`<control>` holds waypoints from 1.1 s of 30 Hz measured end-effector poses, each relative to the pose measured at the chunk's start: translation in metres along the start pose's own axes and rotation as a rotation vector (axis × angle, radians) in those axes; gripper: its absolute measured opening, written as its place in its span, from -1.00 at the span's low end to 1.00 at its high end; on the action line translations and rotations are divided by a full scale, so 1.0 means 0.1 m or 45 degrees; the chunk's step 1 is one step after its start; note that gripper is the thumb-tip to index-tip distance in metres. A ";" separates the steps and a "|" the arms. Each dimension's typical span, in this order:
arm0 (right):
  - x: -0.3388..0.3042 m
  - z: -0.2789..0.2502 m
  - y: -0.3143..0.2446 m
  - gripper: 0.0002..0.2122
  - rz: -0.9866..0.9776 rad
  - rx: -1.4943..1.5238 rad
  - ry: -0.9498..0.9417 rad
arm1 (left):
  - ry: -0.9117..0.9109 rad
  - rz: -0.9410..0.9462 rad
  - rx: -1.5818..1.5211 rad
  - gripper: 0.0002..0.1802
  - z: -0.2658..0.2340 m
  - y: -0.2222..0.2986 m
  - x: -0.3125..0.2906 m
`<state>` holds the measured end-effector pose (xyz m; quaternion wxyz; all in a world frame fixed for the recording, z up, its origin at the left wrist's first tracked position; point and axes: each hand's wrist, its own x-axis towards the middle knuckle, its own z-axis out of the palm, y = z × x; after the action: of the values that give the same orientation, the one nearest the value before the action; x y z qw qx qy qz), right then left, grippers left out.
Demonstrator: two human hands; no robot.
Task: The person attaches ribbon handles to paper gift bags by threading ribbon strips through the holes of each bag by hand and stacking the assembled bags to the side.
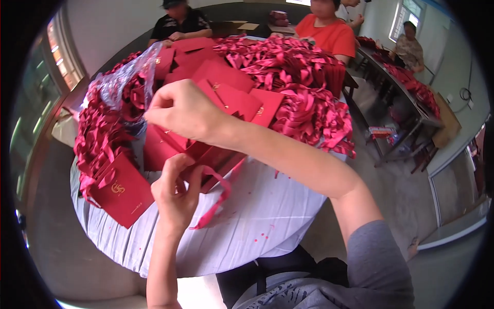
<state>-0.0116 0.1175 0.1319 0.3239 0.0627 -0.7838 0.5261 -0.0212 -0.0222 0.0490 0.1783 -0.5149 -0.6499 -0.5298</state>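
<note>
My left hand [177, 193] is closed near the front of the round table, with thumb and fingers pinched on a red ribbon [222, 198]. The ribbon curls out to the right and hangs over the white cloth. Just behind this hand a red paper bag [226, 166] lies among others, partly hidden by my right forearm. My right hand [185, 110] is raised over the pile, its fingertips pressed together; what they hold, if anything, cannot be made out. Beneath and behind it are several flat red bags [226, 77] with small gold prints.
Heaps of red ribbons [314, 110] cover the right and far side. Ribboned bags [128, 188] and clear plastic wrap [121, 82] lie at left. The white tablecloth [247, 226] bears small red dots. Other people [327, 31] sit across the table; a long side table [401, 77] stands right.
</note>
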 end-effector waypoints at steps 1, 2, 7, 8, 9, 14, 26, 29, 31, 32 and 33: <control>0.01 0.02 0.01 -0.85 0.013 0.032 0.002 | -0.011 -0.003 0.006 -0.71 0.01 -0.01 0.00; 0.01 0.02 0.04 -0.85 0.010 0.068 0.012 | -0.020 -0.006 0.014 -0.71 0.02 -0.01 0.00; -0.02 -0.02 0.12 -0.86 -0.069 0.114 0.131 | -0.078 0.002 0.038 -0.69 0.08 0.03 0.06; 0.01 -0.02 0.13 -0.87 -0.095 0.054 0.176 | -0.089 -0.002 0.035 -0.70 0.09 0.05 0.07; 0.04 0.02 0.17 -0.87 -0.149 0.071 0.215 | -0.120 -0.022 0.061 -0.71 0.09 0.05 0.08; 0.01 0.05 0.17 -0.84 -0.240 0.051 0.232 | -0.114 -0.023 0.099 -0.74 0.09 0.08 0.11; -0.79 -0.14 0.65 -0.79 -0.204 -0.533 0.087 | -0.055 -0.655 -0.283 -0.84 -0.08 -0.48 0.39; -0.80 -0.17 0.58 -0.83 -0.062 -0.187 0.041 | -0.089 -0.660 -0.252 -0.85 -0.14 -0.57 0.42; -0.78 -0.26 0.52 -0.83 0.174 0.095 -0.035 | -0.079 -0.752 -0.303 -0.86 -0.15 -0.64 0.41; -0.78 -0.33 0.47 -0.82 0.501 0.381 -0.180 | -0.081 -0.791 -0.275 -0.87 -0.15 -0.64 0.41; -0.79 -0.36 0.53 -0.82 0.541 0.388 -0.258 | -0.076 -0.790 -0.274 -0.87 -0.14 -0.65 0.42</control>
<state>0.0427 0.1529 0.0541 0.1133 -0.0028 -0.7195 0.6851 -0.0984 -0.0085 0.0546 -0.0663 -0.3237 -0.7210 -0.6091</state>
